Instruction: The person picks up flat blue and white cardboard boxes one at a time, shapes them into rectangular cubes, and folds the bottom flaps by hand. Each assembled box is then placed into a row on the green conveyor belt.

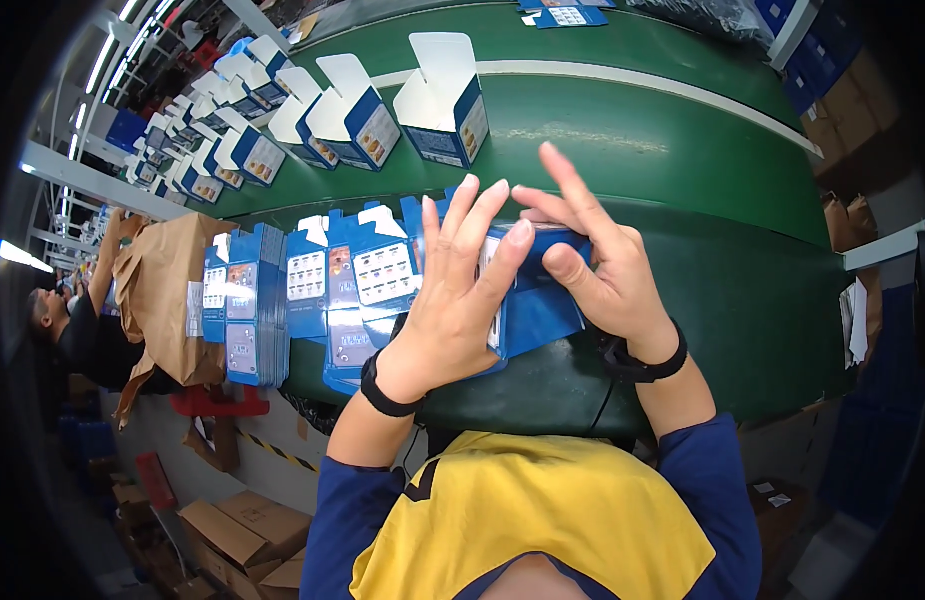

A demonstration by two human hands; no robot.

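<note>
A blue carton (542, 278), partly hidden by my hands, lies at the front of the green work surface. My left hand (452, 290) rests along its left side, fingers stretched out and slightly apart. On the carton's right is my right hand (607, 265), its fingers spread and its thumb close to the blue card. Neither hand is closed around it. Just left of my left hand lie overlapping flat blue cartons (347, 290) with white printed panels. Farther left, a neat stack of flattened cartons (252, 305) sits beside them.
Beyond my hands, open-topped blue and white boxes (442, 115) stand in rows on the green conveyor (602, 130). A brown paper sack (162, 295) stands at the left, near another person (92, 320). Cardboard boxes (247, 530) lie on the floor at lower left.
</note>
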